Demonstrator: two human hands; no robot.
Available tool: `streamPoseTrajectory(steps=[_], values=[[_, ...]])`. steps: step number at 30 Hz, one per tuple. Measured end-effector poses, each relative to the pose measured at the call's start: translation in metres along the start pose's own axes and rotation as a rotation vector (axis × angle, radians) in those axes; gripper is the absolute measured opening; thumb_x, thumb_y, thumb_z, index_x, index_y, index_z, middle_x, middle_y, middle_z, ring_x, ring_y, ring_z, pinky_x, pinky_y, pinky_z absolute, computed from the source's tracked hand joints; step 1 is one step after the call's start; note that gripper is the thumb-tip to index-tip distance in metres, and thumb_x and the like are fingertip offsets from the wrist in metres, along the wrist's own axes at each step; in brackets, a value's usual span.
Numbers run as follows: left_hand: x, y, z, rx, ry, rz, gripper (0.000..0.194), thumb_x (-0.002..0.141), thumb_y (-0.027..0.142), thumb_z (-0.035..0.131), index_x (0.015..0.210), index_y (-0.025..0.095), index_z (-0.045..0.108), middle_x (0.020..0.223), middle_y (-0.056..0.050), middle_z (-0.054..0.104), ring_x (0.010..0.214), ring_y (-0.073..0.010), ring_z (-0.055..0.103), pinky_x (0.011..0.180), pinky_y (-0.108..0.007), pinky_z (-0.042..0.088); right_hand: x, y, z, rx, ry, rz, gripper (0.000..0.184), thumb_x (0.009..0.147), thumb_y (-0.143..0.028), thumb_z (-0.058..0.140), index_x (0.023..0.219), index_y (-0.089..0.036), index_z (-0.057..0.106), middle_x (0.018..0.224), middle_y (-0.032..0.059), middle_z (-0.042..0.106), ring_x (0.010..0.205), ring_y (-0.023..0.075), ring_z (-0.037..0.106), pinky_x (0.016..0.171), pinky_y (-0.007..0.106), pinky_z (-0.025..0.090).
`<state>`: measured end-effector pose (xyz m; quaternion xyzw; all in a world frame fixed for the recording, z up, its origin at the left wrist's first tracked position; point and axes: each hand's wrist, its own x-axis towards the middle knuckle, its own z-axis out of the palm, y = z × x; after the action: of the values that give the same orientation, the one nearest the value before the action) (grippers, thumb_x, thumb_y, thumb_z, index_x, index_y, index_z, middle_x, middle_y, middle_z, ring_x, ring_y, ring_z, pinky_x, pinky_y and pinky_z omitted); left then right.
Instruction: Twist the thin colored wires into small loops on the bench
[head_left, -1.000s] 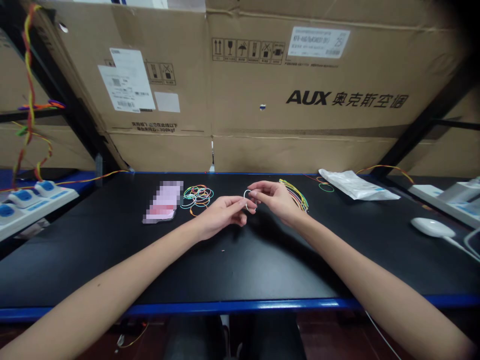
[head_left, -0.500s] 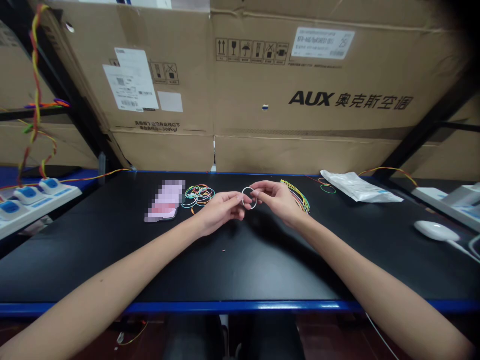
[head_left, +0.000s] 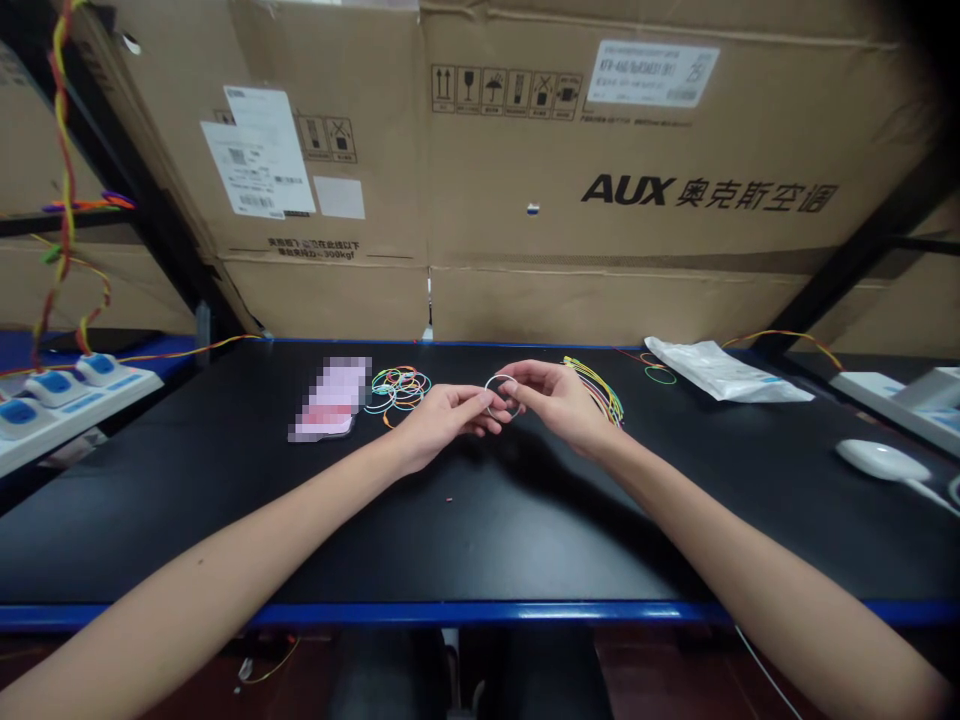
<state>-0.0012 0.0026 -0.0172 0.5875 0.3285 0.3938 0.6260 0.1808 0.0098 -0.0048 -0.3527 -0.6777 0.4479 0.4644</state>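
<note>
Between my hands, above the black tabletop, is a thin white wire (head_left: 489,381) bent into a small loop. My left hand (head_left: 455,412) pinches the loop's left side between thumb and fingers. At its right side, my right hand (head_left: 546,393) grips it with thumb and forefinger; the exact wire ends are hidden by the fingers. Just left of my left hand lies a heap of coloured wire loops (head_left: 396,388). Behind my right hand a bundle of yellow, red and green wires (head_left: 598,388) is partly covered by it.
A pixelated phone (head_left: 330,400) lies at the left. Power strips stand at the left (head_left: 75,405) and right (head_left: 911,410) edges. A white plastic bag (head_left: 724,370) and a white mouse-like device (head_left: 881,460) sit at the right. Cardboard (head_left: 495,230) walls off the back.
My left hand's fingers have shifted slightly right, closer to my right hand, along the white wire loop. The view has tilted a little; the items on the table stay put.
</note>
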Motion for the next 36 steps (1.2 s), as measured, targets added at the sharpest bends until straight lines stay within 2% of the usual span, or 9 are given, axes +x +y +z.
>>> streamPoseTrajectory(steps=[9,14,17,19,21,25,30,32,36], values=[[-0.005,0.008,0.002,-0.195,-0.201,-0.039,0.022,0.084,0.036,0.063,0.090,0.015,0.068,0.091,-0.007,0.068,0.070,-0.0110,0.061,0.069,-0.027,0.044,0.001,-0.001,-0.001,-0.038,0.048,0.004,0.027,0.072,-0.042,0.071,0.083,-0.017,0.070,0.079,0.0056,0.069,0.071,0.0166,0.062,0.068,0.031,0.050],[-0.003,0.006,0.004,-0.110,-0.019,0.064,0.023,0.079,0.035,0.068,0.084,0.013,0.069,0.083,-0.006,0.068,0.064,-0.0092,0.058,0.067,-0.025,0.044,0.001,-0.004,-0.001,0.032,0.048,0.045,0.031,0.071,-0.042,0.073,0.086,-0.016,0.070,0.079,0.0056,0.069,0.069,0.0152,0.061,0.064,0.028,0.050],[-0.001,0.005,0.004,-0.124,0.126,0.094,0.023,0.076,0.034,0.070,0.085,0.013,0.069,0.080,-0.004,0.069,0.058,-0.0070,0.054,0.063,-0.023,0.043,0.000,-0.008,-0.001,0.221,0.039,0.149,0.037,0.078,-0.048,0.066,0.096,-0.016,0.069,0.085,0.0074,0.070,0.074,0.0160,0.064,0.065,0.027,0.052],[0.000,0.005,0.003,-0.132,0.159,0.087,0.022,0.076,0.033,0.070,0.085,0.013,0.069,0.080,-0.004,0.069,0.057,-0.0060,0.053,0.061,-0.022,0.042,0.000,-0.010,-0.003,0.376,0.011,0.223,0.043,0.084,-0.054,0.055,0.096,-0.015,0.069,0.084,0.0083,0.069,0.077,0.0165,0.065,0.069,0.028,0.053],[0.001,0.005,0.001,-0.141,0.159,0.068,0.021,0.076,0.032,0.070,0.086,0.013,0.069,0.081,-0.004,0.069,0.057,-0.0058,0.053,0.061,-0.022,0.042,0.001,-0.010,-0.005,0.481,-0.016,0.275,0.043,0.088,-0.052,0.051,0.092,-0.014,0.070,0.083,0.0081,0.069,0.078,0.0158,0.065,0.072,0.028,0.053],[0.001,0.005,-0.001,-0.234,0.043,-0.008,0.020,0.077,0.032,0.070,0.087,0.015,0.069,0.081,-0.004,0.069,0.064,-0.0093,0.059,0.066,-0.025,0.043,0.003,-0.004,-0.011,0.509,-0.055,0.273,0.018,0.080,-0.028,0.069,0.094,-0.017,0.071,0.081,0.0024,0.069,0.074,0.0095,0.063,0.074,0.022,0.050],[-0.003,0.009,0.002,-0.318,-0.151,-0.050,0.021,0.079,0.034,0.067,0.089,0.016,0.069,0.086,-0.004,0.068,0.071,-0.0118,0.060,0.070,-0.028,0.044,0.004,0.002,-0.015,0.506,-0.069,0.265,0.020,0.074,-0.020,0.074,0.093,-0.017,0.071,0.079,0.0011,0.069,0.073,0.0086,0.063,0.072,0.022,0.050],[-0.004,0.010,0.004,-0.270,-0.141,-0.032,0.020,0.080,0.034,0.067,0.086,0.015,0.070,0.086,-0.005,0.068,0.071,-0.0112,0.059,0.070,-0.027,0.043,0.004,0.002,-0.015,0.503,-0.072,0.277,0.021,0.073,-0.019,0.074,0.093,-0.017,0.071,0.080,0.0015,0.069,0.074,0.0091,0.064,0.072,0.023,0.051],[-0.002,0.006,0.003,-0.133,0.013,0.061,0.022,0.079,0.036,0.067,0.084,0.015,0.071,0.085,-0.006,0.070,0.075,-0.0120,0.059,0.072,-0.026,0.042,0.004,-0.001,-0.014,0.510,-0.060,0.294,0.018,0.074,-0.020,0.074,0.091,-0.016,0.071,0.076,0.0011,0.068,0.071,0.0091,0.063,0.072,0.024,0.052]])
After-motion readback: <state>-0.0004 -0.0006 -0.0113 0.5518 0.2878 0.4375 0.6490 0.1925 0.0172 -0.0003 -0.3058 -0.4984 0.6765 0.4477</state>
